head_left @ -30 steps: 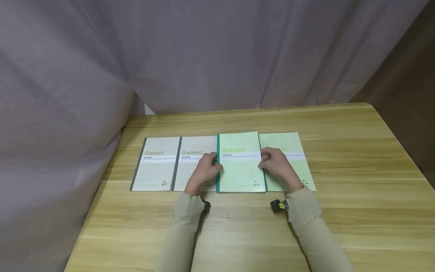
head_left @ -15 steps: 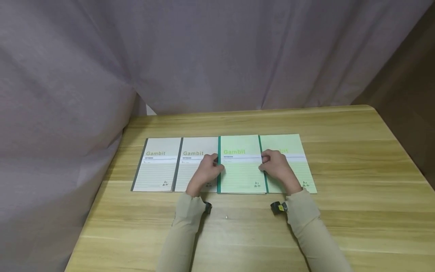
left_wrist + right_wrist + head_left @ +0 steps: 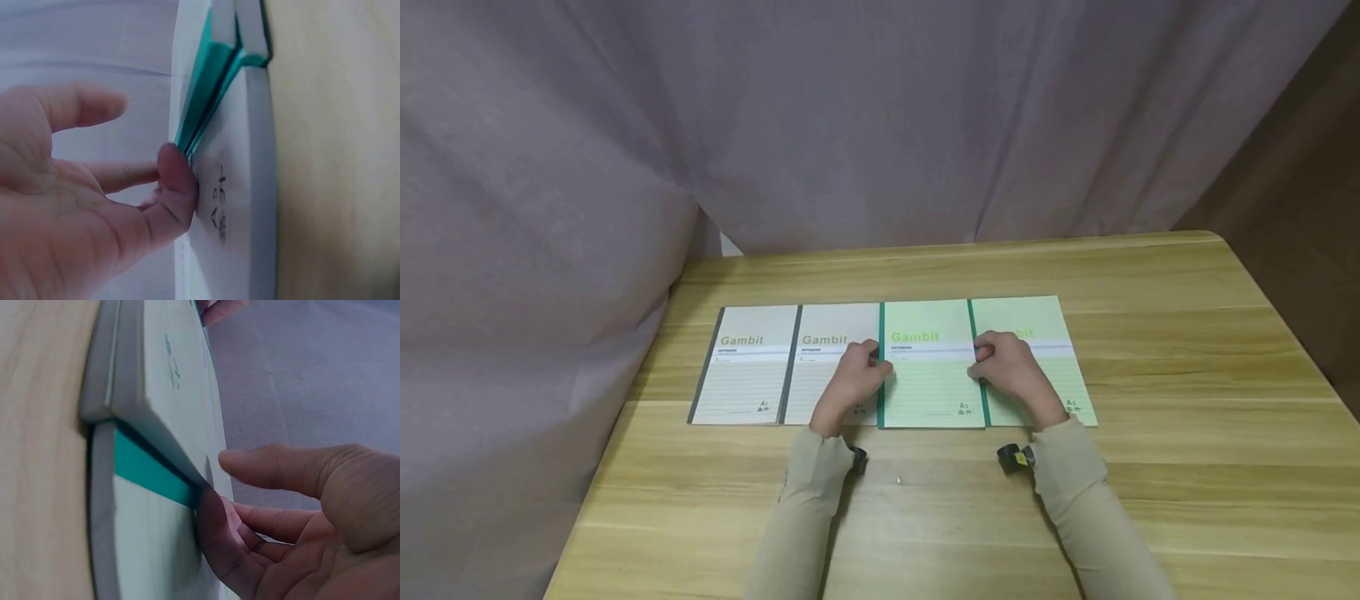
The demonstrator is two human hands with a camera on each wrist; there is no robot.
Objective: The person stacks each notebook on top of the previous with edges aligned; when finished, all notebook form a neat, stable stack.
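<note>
In the head view a green-spined notebook [image 3: 931,387] lies between my two hands, its pale green "Gambit" cover facing up. My left hand [image 3: 852,375] is at its spine. The left wrist view has the fingertips [image 3: 175,172] against the green spine, which sits on a second green spine, with the thumb [image 3: 100,106] raised clear. At the opposite edge is my right hand [image 3: 1011,364]. Its fingers [image 3: 215,534] touch the edge of the upper notebook [image 3: 187,394] in the right wrist view, and the thumb [image 3: 269,465] stands off the cover.
Another green notebook [image 3: 1030,312] lies on the right, partly under my right hand. To the left are two white notebooks with grey spines [image 3: 748,379], the nearer one partly covered by my left hand. The wooden table [image 3: 925,533] ends at a grey curtain [image 3: 850,125].
The middle green notebook, raised slightly at its far edge a second ago, has come down level with its neighbours. Both hands stay at its sides, nearly unmoved.
</note>
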